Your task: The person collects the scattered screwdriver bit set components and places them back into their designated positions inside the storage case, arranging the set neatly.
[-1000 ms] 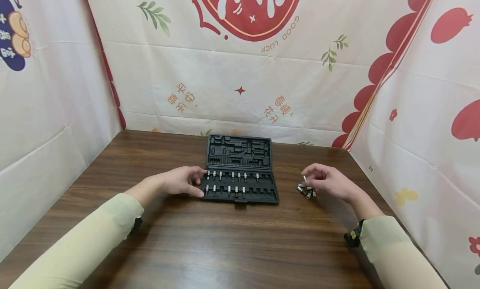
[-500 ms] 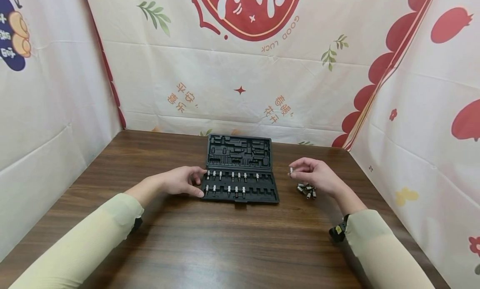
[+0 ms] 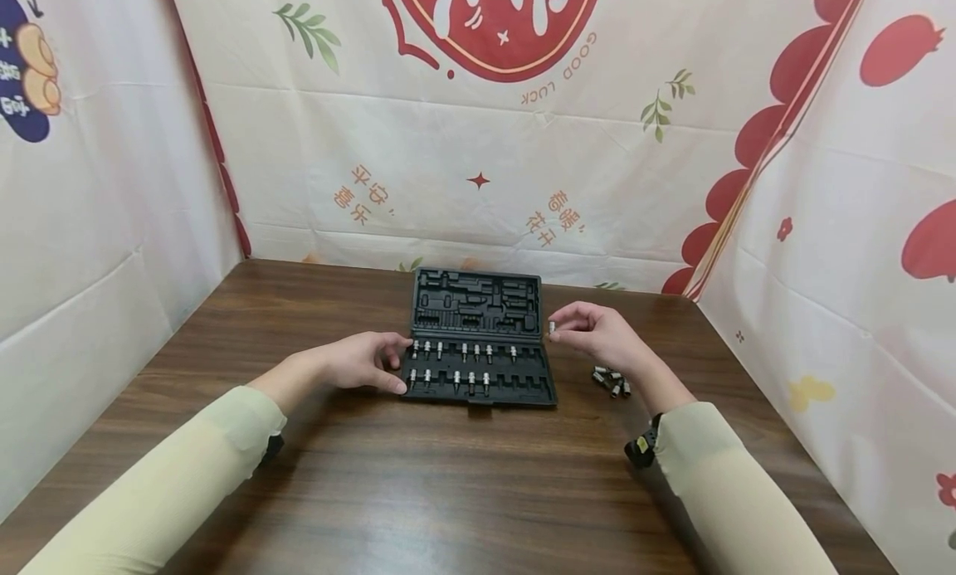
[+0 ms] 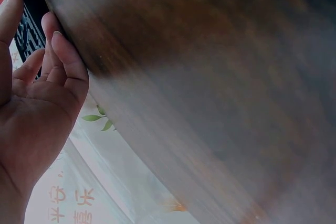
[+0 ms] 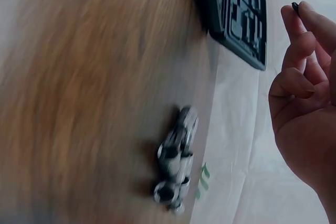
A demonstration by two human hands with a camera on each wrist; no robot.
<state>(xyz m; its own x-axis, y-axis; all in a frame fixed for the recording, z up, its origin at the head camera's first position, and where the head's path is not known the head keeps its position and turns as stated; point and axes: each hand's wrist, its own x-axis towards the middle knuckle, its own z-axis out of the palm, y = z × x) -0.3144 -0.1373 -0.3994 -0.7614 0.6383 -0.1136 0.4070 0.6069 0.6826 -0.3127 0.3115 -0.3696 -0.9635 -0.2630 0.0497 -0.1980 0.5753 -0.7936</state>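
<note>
A black socket case (image 3: 478, 374) lies unfolded on the table, with several silver bit sockets (image 3: 471, 382) standing in two rows of its lower half. My left hand (image 3: 362, 361) rests against the case's left edge, thumb near the front corner and forefinger farther back. In the left wrist view its fingers (image 4: 71, 59) are loosely bent beside the dark edge. Between thumb and forefinger, my right hand (image 3: 597, 336) pinches one small bit socket (image 3: 552, 328) just off the case's right side. In the right wrist view only the socket's dark tip (image 5: 295, 7) shows.
A small heap of loose bit sockets (image 3: 612, 382) lies right of the case, on the wooden table (image 3: 448, 484). The moulded lid (image 3: 478, 301) leans back behind the tray. Printed cloth (image 3: 478, 135) hangs behind the table and along both sides.
My right hand has lifted a bit socket from the heap and carried it left and away from me to the case's right side. The left hand and the case have stayed put.
</note>
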